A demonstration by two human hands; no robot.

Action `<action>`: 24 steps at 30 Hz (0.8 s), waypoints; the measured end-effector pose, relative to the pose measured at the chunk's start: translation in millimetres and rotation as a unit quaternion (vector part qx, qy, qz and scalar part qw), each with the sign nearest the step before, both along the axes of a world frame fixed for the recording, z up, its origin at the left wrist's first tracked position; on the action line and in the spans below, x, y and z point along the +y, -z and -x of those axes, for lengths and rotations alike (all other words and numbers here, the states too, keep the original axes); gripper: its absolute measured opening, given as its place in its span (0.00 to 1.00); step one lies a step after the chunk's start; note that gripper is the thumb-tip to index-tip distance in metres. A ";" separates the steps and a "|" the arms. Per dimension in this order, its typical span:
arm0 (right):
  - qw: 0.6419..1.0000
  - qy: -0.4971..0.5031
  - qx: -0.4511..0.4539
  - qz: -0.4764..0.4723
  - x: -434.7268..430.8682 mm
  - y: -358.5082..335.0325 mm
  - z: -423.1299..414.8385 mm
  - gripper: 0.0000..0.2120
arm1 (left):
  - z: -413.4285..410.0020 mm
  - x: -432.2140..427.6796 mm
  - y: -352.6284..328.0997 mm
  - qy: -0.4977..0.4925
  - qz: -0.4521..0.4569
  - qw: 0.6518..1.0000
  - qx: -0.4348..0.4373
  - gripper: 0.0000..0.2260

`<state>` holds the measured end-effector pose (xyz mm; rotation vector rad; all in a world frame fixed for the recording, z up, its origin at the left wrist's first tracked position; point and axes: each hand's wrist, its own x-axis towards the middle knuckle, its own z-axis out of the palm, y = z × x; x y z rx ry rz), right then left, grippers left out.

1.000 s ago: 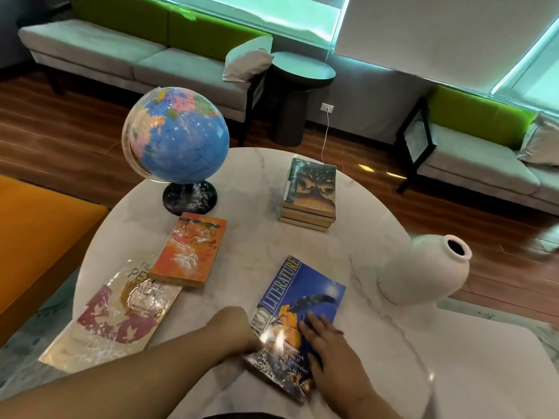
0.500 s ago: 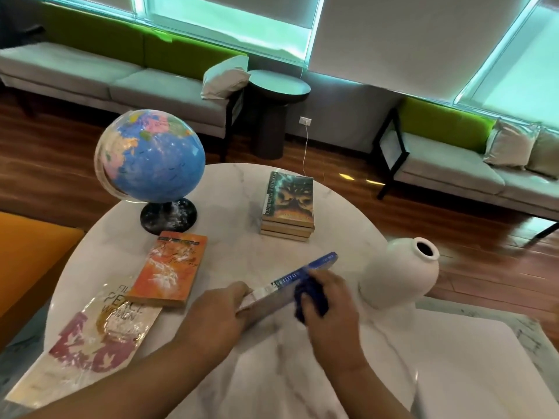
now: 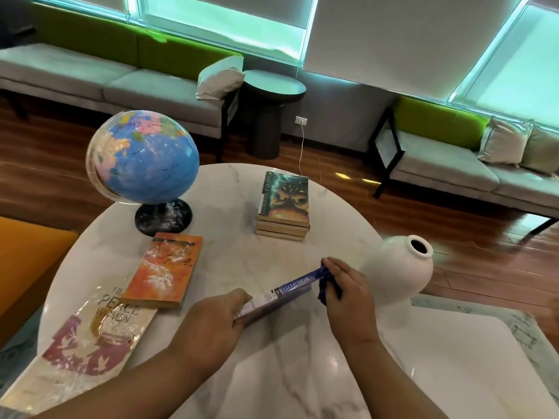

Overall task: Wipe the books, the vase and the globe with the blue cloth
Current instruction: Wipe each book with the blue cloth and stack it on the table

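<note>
On the round white table (image 3: 242,261), seen from the head camera, the left hand (image 3: 211,325) grips the near end of a blue book (image 3: 281,294), with its fingers curled tight around it. That book is tipped up on its edge, so its spine faces up. The right hand (image 3: 348,291) is at the far end of it and holds the blue cloth (image 3: 325,285) bunched up under its fingers, pressed on the spine. A white vase (image 3: 399,267) stands just beside the right hand. At the back left stands the globe (image 3: 142,157). An orange book (image 3: 165,272) lies flat in front of the globe, and a big shiny book (image 3: 87,343) lies at the near left edge. A stack of books (image 3: 284,207) sits at the far side.
</note>
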<state>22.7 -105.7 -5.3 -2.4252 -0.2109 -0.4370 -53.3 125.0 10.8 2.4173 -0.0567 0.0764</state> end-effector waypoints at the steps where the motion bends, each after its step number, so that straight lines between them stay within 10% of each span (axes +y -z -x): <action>1: 0.999 0.022 0.015 -0.023 -1.4 2.4 1.0 0.20 | 0.1 0.5 1.4 0.002 -0.001 1.000 -0.011 0.08; 5: 0.959 0.118 0.118 -0.230 -0.9 6.4 15.3 0.19 | -0.8 9.2 10.7 0.031 -0.035 0.996 -0.076 0.09; 10: 0.804 0.213 0.249 -0.496 -2.8 8.3 36.8 0.16 | 6.0 25.8 28.9 0.147 -0.087 0.977 -0.124 0.23; 20: 0.826 0.272 0.352 -0.345 -27.9 49.4 70.6 0.14 | 24.6 31.6 82.8 0.273 -0.142 0.947 -0.092 0.15; 24: 0.849 0.262 0.341 -0.307 -25.2 46.3 68.2 0.13 | 22.0 31.1 89.2 0.272 -0.133 0.950 -0.080 0.26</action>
